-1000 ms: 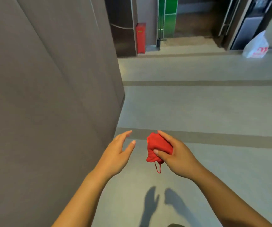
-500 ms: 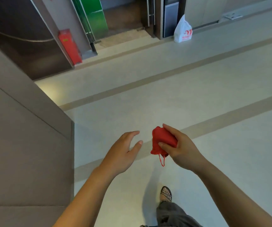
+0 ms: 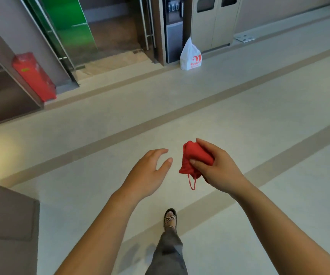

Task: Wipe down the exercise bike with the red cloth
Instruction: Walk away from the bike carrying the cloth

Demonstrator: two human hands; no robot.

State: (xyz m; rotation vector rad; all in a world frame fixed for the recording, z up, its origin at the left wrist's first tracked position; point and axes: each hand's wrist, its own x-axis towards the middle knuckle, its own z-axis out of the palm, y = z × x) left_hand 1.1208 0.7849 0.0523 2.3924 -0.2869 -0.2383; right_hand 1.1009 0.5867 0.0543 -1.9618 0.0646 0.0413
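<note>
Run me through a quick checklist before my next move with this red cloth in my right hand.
1. Grip on the red cloth: ok, the right hand holds it between thumb and fingers.
2. Cloth opened out for wiping: not ok, it is bunched into a wad.
3. Left hand free to help: ok, it is open, holds nothing and is apart from the cloth.
4. Exercise bike in sight: not ok, none shows in this view.
5. Trip hazards: ok, the white plastic bag stands by the far wall, well ahead of the foot.
6. Cloth damp or dry: cannot tell.
</note>
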